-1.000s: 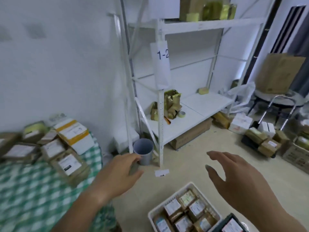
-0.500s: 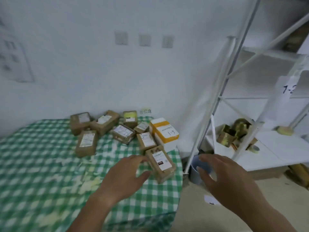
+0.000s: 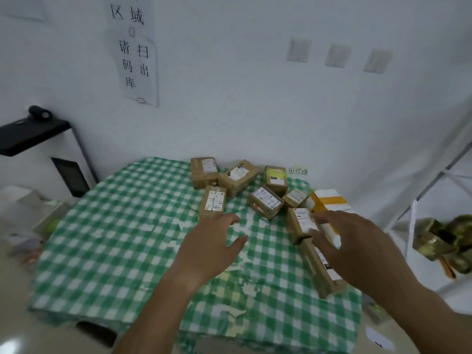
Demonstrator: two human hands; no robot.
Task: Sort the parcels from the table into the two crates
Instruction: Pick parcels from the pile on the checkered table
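Note:
Several brown cardboard parcels with white labels lie at the far right of the green checked table (image 3: pixel 122 226). My left hand (image 3: pixel 209 246) hovers open over the cloth, its fingertips just short of an upright narrow parcel (image 3: pixel 213 201). My right hand (image 3: pixel 357 249) is open with fingers spread above two parcels at the table's right edge, a labelled one (image 3: pixel 298 223) and a long one (image 3: pixel 319 272), partly covering both. A white and orange box (image 3: pixel 329 203) sits behind them. Neither crate is in view.
More parcels (image 3: pixel 265 203) cluster near the wall. A white metal shelf (image 3: pixel 434 175) stands to the right with crumpled gold wrapping (image 3: pixel 439 241) on it. A black and white machine (image 3: pixel 51 154) stands at the left. Paper scraps litter the cloth.
The view has swung left from the crate and shelf to the table. Both hands have come forward over the parcels, still holding nothing.

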